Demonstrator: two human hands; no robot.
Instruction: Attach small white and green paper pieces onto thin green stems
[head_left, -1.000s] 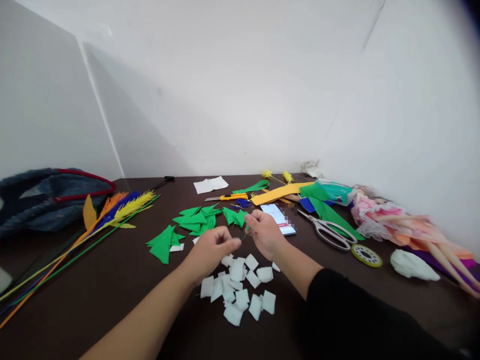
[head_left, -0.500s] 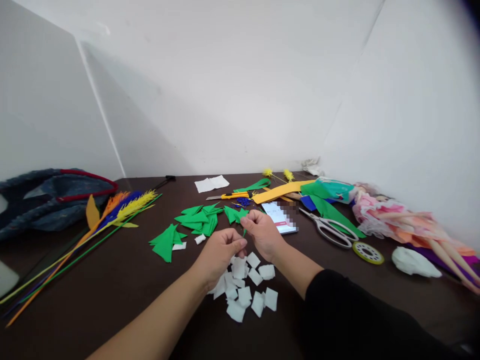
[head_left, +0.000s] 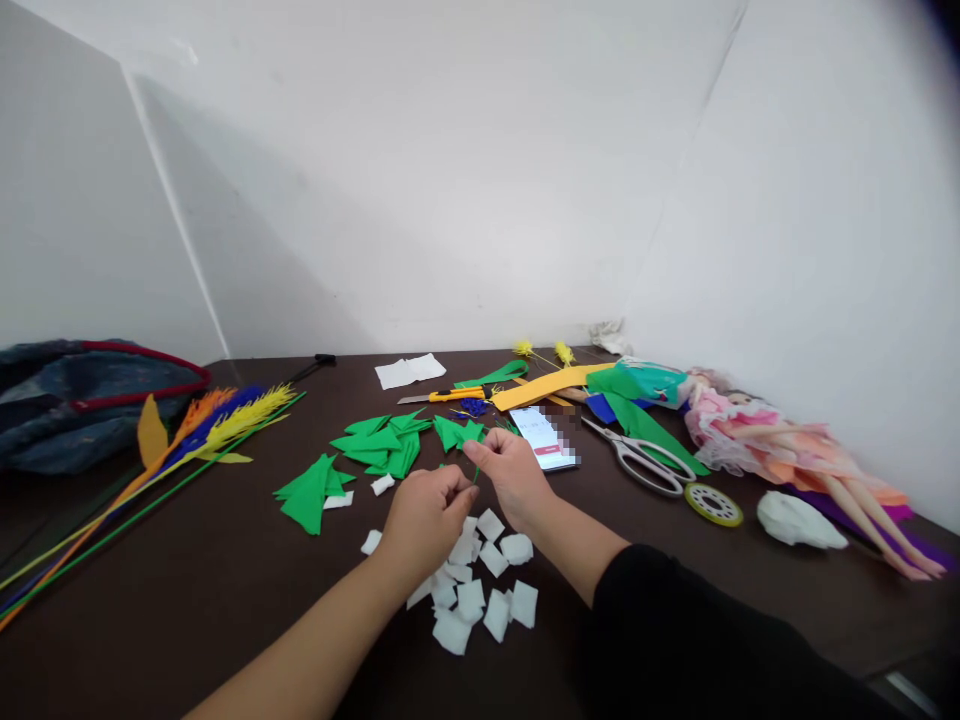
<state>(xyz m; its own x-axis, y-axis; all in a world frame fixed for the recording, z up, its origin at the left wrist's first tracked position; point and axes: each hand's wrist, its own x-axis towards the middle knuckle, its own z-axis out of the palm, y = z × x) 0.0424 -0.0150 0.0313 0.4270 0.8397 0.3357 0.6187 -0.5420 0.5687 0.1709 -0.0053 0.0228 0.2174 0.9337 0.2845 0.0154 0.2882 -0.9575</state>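
Note:
Both my hands are close together over the middle of the table. My left hand (head_left: 429,512) is closed, its thumb and fingers pinched near a thin sliver of green crepe paper (head_left: 475,474). My right hand (head_left: 517,480) is also closed, its thumb and forefinger pinching that green piece from the other side; most of it is hidden by fingers. Just beyond lie green crepe paper triangles (head_left: 390,442), with a smaller green piece (head_left: 454,434) right behind my fingertips. Below my hands are several small white soft squares (head_left: 471,600), loosely heaped.
Behind are a utility knife (head_left: 450,395), a yellow paper strip (head_left: 547,384) and a phone (head_left: 541,435). To the right lie scissors (head_left: 645,462), a tape roll (head_left: 714,504), a white lump (head_left: 799,518) and a doll (head_left: 772,430). Left are paper-fringed stems (head_left: 187,470) and a denim bag (head_left: 90,400).
The view has turned slightly right, so everything sits further left. My left hand has rolled knuckles-up, its fingertips closing at the green piece. Another white square shows beside my left wrist.

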